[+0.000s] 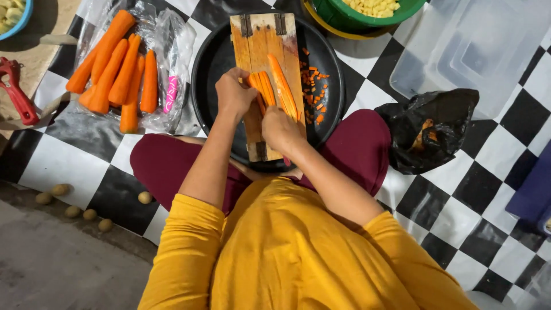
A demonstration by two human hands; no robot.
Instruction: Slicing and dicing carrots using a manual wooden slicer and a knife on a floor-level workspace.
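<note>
- Nearest the camera, the right hand (279,129) sits at the near end of the wooden cutting board (252,40), fingers curled shut; whether a knife handle is inside that fist I cannot tell, no blade shows clearly.
- Just left of it on the board, the left hand (232,95) presses down with fingertips bent onto the carrot strips (265,86), bunching them side by side so they lie as one bundle and don't roll.
- A longer carrot slice (284,86) lies along the board's right half, just beside the bundle, laid lengthwise.
- The board rests across a round black tray (206,63), so what falls off its edges lands inside; diced carrot bits (314,95) are scattered on the tray to the board's right.
- Left of the board, peeled whole carrots (115,66) lie on a clear plastic bag (172,34), kept off the checkered floor sheet (436,195).
- Right of the board, a black plastic bag (427,132) gapes open, peelings inside, it looks like.
- Beyond the board's far end, a green bowl (344,14) holds pale cubes.
- Far left of the board, a red peeler (17,92) lies on its own.
</note>
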